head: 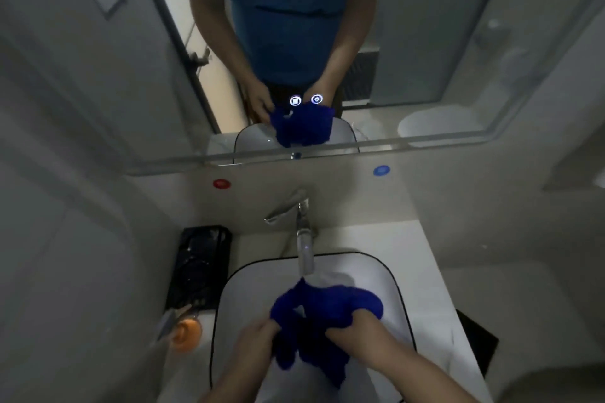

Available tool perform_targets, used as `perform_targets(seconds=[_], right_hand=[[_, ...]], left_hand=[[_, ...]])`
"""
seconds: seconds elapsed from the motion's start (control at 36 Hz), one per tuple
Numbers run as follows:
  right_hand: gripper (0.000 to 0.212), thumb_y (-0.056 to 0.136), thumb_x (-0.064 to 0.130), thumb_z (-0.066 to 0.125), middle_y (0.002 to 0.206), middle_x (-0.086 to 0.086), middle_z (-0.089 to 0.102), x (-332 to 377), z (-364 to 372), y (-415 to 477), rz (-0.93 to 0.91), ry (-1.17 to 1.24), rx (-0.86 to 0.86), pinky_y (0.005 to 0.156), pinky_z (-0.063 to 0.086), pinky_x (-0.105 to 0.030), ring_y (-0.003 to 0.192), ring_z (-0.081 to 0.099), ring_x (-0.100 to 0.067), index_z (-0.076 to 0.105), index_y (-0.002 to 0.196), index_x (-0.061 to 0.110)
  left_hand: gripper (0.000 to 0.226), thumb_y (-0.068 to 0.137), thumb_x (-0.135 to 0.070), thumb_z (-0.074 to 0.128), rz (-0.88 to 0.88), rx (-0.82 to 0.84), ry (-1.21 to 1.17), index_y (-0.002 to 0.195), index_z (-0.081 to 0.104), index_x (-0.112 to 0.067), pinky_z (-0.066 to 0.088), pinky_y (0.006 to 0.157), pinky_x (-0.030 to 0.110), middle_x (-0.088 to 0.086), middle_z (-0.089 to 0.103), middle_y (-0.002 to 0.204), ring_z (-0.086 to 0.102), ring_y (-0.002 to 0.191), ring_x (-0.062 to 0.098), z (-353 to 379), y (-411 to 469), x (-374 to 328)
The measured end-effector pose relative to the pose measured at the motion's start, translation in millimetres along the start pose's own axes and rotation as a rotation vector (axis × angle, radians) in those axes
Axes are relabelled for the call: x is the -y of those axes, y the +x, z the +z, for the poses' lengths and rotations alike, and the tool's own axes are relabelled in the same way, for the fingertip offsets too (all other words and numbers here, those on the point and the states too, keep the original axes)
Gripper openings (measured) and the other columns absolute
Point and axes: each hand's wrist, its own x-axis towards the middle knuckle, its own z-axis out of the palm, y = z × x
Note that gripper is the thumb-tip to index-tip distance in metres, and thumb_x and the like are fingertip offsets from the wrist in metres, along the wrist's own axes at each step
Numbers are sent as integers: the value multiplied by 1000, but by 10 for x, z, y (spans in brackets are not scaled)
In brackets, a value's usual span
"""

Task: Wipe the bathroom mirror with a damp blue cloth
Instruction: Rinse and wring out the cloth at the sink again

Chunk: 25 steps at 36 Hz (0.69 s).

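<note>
Cloth [330, 304] of deep blue is bunched between both hands over the basin [226, 291], where drips are caught by the bowl rather than by the counter. The left hand [257, 335] is closed round one gathered end, fingers curled into the fabric. The right hand [355, 332] is clamped on the other end, so that the cloth can be wetted or wrung between them; which of the two is under way cannot be told. Just ahead of the knuckles and above the fabric, the faucet [303, 232] is aimed down at the cloth, and what appears to be a stream of water is seen falling from it. Further ahead of the hands and higher, the mirror [442, 42] is mounted on the wall, not yet touched by the cloth; lit buttons [295, 100] are shown on its glass, with hands and cloth reflected beneath them. To the outside of the left hand, a black tray [201, 271] and an orange object [186, 334] are set on the counter. The dampening step is judged to be in hand, the wiping not yet begun; the cloth would next need lifting forward and up to the glass.
</note>
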Motion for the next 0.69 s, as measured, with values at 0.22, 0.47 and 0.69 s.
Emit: perform_targets(seconds=[0.22,0.47,0.69], right_hand=[[48,98,56,45,131,-3,70,-537,57,563,139,-208,-127,93,47,-27,119,66,-23,66,124,21],[24,89,43,54,88,-2,61,-1306,-145,803,268,-307,-492,85,53,-37,88,65,-28,60,86,20],[21,88,36,57,83,-1,66,-1398,-248,921,226,-221,-476,78,52,-34,83,65,-24,61,79,18]], left_hand=[[19,109,-26,51,-83,75,323,116,69,-26,58,79,27,0,74,111,71,99,17,-239,214,-1],[19,111,-37,51,51,-48,-125,112,66,-26,56,83,38,-2,74,112,72,101,24,-241,544,-1088],[17,103,-18,52,15,104,-490,87,59,-18,42,53,26,2,55,78,52,64,16,-161,886,-1513]])
